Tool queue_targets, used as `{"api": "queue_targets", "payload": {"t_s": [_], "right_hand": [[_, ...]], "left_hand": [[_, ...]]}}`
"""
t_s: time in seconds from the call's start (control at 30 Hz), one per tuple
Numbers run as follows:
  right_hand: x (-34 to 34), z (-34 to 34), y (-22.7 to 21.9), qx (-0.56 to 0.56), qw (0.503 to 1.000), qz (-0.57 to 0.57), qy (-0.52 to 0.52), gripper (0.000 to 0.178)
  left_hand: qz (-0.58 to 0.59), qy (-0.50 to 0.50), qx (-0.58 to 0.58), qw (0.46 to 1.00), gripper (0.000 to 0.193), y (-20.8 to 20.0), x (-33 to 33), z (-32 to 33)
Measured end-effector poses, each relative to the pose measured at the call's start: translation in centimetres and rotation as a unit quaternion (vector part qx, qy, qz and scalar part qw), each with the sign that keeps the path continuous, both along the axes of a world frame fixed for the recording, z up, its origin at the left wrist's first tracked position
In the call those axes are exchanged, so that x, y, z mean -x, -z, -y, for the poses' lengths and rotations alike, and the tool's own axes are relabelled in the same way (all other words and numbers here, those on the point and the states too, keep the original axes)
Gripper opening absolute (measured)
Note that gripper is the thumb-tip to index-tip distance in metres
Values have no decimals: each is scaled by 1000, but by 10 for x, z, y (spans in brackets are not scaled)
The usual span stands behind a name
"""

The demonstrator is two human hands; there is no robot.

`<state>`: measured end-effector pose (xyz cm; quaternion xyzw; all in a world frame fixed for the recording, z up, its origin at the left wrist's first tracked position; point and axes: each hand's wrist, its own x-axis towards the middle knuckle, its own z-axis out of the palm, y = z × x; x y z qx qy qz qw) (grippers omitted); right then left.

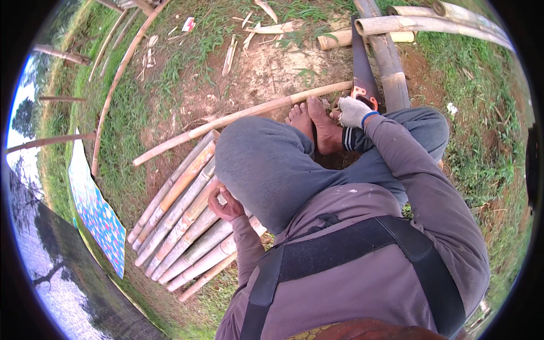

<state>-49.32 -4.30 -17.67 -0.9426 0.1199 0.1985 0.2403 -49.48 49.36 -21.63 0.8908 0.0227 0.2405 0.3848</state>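
Though probably light and springy along its length, best to take the saw (363, 68) by its stiff orange handle (358, 91), far and right alongside a thick bamboo pole (391, 73); cannot tell if within the grip of the gloved right hand (354, 112); nothing visible in the left hand (226, 207), loosely curled near bamboo poles (184, 225)

Ground (266, 71): bare soil (283, 59) with patchy grass (479, 96).
A row of bamboo poles (182, 211) lies side by side at left; a long pole (226, 120) runs beyond it; split pieces (229, 55) and a red-and-white scrap (188, 24) lie farther out.
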Motion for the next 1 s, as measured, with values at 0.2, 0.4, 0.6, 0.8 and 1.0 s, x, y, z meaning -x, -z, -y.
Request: {"api": "queue_targets", "payload": {"t_s": [0.2, 0.4, 0.6, 0.8, 1.0], "right_hand": [[11, 20, -8, -27, 999, 8, 41, 49], [7, 35, -10, -53, 997, 36, 46, 45], [-11, 50, -28, -119, 989, 75, 40, 35], [-21, 69, -45, -160, 982, 88, 47, 32], [-19, 72, -26, -186, 976, 84, 80, 31]], "left_hand": [[-152, 305, 22, 940, 26, -85, -163, 133], [-154, 512, -208, 819, 25, -189, -267, 301], [-69, 616, -414, 667, 54, -194, -290, 509], [-52, 554, -502, 662, 111, -124, -261, 676], [-161, 582, -429, 671, 90, -92, -252, 727]]}}
